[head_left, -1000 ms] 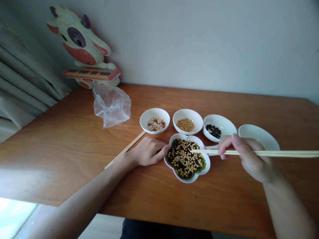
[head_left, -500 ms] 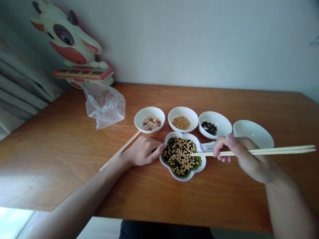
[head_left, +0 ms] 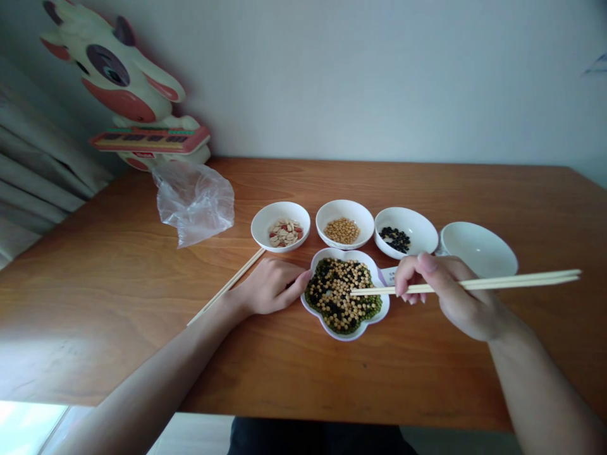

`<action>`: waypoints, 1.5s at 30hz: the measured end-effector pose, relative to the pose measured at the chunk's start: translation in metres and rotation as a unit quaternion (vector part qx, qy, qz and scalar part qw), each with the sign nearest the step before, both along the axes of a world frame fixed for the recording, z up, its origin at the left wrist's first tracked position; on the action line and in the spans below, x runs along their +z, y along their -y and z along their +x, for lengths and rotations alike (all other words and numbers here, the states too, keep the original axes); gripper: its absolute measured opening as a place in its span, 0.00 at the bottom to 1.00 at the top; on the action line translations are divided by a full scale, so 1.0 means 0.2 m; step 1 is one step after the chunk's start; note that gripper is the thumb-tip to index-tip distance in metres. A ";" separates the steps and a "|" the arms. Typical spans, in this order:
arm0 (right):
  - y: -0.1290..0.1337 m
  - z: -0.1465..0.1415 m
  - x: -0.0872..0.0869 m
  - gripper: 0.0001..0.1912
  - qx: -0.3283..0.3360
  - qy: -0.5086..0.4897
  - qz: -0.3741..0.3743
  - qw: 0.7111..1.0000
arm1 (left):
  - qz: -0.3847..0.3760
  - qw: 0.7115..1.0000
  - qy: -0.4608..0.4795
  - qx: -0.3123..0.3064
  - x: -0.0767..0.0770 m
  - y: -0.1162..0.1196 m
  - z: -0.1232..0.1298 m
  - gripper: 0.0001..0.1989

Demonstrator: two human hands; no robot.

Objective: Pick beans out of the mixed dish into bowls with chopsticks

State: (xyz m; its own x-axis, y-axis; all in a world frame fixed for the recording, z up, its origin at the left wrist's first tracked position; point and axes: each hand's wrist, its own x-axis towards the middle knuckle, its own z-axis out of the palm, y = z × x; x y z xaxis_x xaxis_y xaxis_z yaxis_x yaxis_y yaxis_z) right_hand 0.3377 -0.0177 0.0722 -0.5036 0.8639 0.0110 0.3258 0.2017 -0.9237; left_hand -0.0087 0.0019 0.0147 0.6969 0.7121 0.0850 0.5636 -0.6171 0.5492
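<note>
A: How will those pale chopsticks [head_left: 516,280] handle?

B: Light and stiff, I'd judge. The right hand [head_left: 455,294] is closed on them around the middle, tips down among the mixed beans [head_left: 339,303]. That seems a fair hold, though a grip farther back might open the tips wider.

A: And the beans?

B: Hard, light and likely slippery. I'd pinch each across its widest part, gently, or it could shoot out sideways. I can't tell whether one is between the tips.

A: What about the left hand [head_left: 275,287]?

B: Its fingers are loosely curled beside the flower-shaped dish [head_left: 375,270], thumb at the rim. I can't tell if it grips or just rests there. The dish looks rigid and light; the rim or the labelled handle [head_left: 389,275] would give a hold.

A: So the beans are in the dish. What's in it, exactly?

B: Yellow and black beans, with small green ones showing around the edge.

A: And behind it?

B: Four white bowls on the surface [head_left: 284,379]. From the left, the first bowl [head_left: 258,227] has flat pale and reddish pieces; the second bowl [head_left: 323,218], yellow beans; the third bowl [head_left: 422,230], black ones. The fourth bowl [head_left: 478,246] shows only its white inside, partly hidden by the right hand.
</note>
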 end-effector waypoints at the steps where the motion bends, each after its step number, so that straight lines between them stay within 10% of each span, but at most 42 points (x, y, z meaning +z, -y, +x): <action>1: 0.00 0.00 0.01 0.33 -0.005 0.000 -0.002 1.000 | 0.000 1.000 0.003 -0.001 0.00 0.00 0.00 0.24; 45: -0.01 0.00 0.03 0.41 -0.017 0.026 -0.011 0.999 | -0.002 1.000 0.003 -0.008 0.02 0.00 0.01 0.23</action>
State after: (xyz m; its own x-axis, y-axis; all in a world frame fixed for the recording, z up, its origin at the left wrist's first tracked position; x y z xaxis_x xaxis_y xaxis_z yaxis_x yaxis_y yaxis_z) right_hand 0.3380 -0.0165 0.0789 -0.4730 0.8804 -0.0345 0.3803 0.1687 -0.9093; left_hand -0.0068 0.0021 0.0183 0.7075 0.7015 0.0859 0.5508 -0.6234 0.5550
